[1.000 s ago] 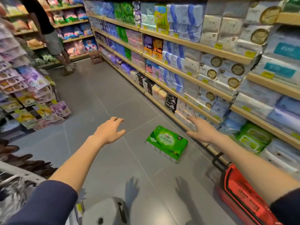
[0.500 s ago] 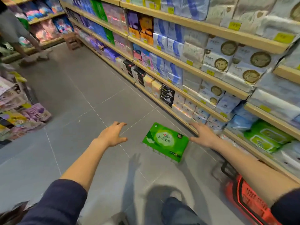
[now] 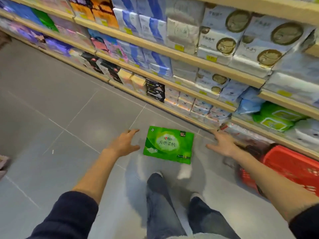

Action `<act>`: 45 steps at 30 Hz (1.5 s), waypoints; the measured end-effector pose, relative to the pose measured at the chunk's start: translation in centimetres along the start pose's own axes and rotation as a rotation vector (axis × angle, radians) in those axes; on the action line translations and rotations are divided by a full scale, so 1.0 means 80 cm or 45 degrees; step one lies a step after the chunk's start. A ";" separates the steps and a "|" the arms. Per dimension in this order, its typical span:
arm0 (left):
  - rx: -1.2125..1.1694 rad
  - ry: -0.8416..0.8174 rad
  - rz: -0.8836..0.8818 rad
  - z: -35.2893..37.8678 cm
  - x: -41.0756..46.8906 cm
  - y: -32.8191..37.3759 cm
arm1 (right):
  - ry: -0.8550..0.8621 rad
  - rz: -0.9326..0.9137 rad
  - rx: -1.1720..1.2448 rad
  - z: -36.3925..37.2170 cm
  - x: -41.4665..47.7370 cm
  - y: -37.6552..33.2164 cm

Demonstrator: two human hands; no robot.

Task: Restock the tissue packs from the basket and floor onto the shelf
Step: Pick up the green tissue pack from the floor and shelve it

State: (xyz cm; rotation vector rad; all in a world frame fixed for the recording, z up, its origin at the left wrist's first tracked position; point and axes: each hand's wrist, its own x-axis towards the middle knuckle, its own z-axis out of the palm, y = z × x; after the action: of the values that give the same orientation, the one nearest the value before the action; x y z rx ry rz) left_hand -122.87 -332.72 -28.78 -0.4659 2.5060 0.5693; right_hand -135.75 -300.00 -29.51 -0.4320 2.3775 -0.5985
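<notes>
A green tissue pack (image 3: 168,145) lies flat on the grey tiled floor in front of my feet. My left hand (image 3: 125,143) hovers just left of it, fingers spread and empty. My right hand (image 3: 222,144) is open to the right of the pack, a short gap away, near the lowest shelf edge. A red shopping basket (image 3: 291,168) stands on the floor at the right, partly behind my right forearm; its contents are hidden. The wooden shelf (image 3: 189,57) runs along the right, stacked with tissue packs, with similar green packs (image 3: 274,118) on a low level.
My legs in jeans (image 3: 165,204) and shoes stand just behind the pack. The lowest shelf board (image 3: 155,102) runs close along the floor. Grey floor (image 3: 60,109) stretches to the left.
The view has dropped lower and closer to the floor pack. Both hands have come down to either side of the green pack. My legs have come into view.
</notes>
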 end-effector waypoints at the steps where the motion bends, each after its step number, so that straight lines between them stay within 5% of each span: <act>1: 0.003 -0.033 0.032 -0.005 0.021 -0.009 | 0.007 0.053 0.043 0.007 0.010 -0.001; 12: -0.034 -0.269 0.113 0.036 0.232 -0.104 | -0.019 0.488 0.330 0.123 0.126 0.023; 30: -0.186 -0.350 0.021 0.449 0.545 -0.263 | -0.095 0.547 0.283 0.470 0.435 0.315; 45: -0.599 -0.244 0.003 0.524 0.613 -0.290 | 0.023 0.513 0.461 0.539 0.493 0.381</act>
State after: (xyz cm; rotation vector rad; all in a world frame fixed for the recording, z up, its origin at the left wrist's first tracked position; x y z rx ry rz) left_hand -135.01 -342.61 -95.54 -0.5478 2.1834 1.1559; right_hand -141.35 -305.06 -94.95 0.2067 2.2178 -0.8162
